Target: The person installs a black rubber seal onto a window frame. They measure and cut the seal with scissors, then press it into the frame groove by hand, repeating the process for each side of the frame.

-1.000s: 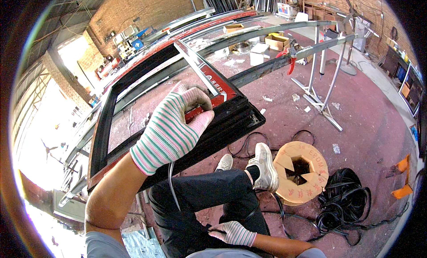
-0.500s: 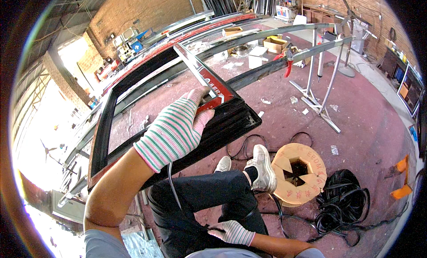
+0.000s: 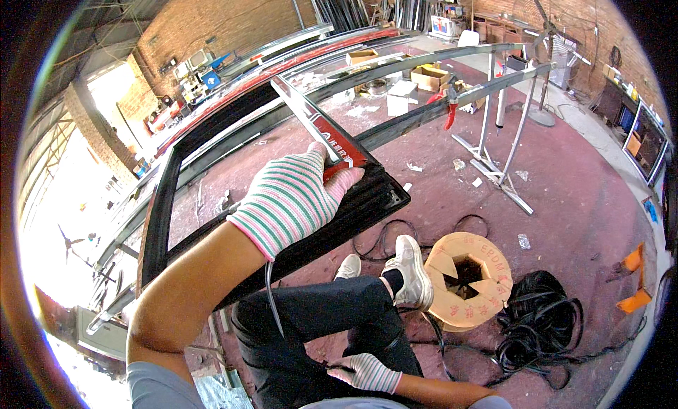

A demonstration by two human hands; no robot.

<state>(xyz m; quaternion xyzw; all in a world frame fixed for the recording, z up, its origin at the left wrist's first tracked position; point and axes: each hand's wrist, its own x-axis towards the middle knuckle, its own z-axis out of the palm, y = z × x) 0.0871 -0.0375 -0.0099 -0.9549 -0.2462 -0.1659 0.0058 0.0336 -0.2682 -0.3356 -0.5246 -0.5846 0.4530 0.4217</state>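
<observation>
Right hand (image 3: 367, 372), striped glove: resting on dark trousers (image 3: 311, 310), nearer the body than the black frame (image 3: 353, 206), fingers partly curled; a dark tip shows at the thumb, held or not cannot be told. Thin grey strip (image 3: 272, 296): hanging from the frame's near bar, below the other wrist, down toward the lap. Left hand (image 3: 293, 201), matching glove: laid over the frame's near bar by its right corner, thumb on the black profile, fingers bent beside the red-and-silver bar (image 3: 311, 119); frame therefore directly beneath the palm, extending leftward and beyond it; anything pinched there is hidden. White shoe (image 3: 409, 271): below the frame's right corner. Tan cardboard reel (image 3: 452, 307), hollow-centred: right of the frame, beside the shoe. Black tubing (image 3: 540, 317), heaped: farther right of the frame. Metal rail (image 3: 417, 117): running out past the frame's right side, red-handled clamp (image 3: 450, 114) on it. White box (image 3: 402, 95), open carton (image 3: 429, 79): beyond the frame. Brick wall (image 3: 240, 17): behind everything, farthest from the frame.
</observation>
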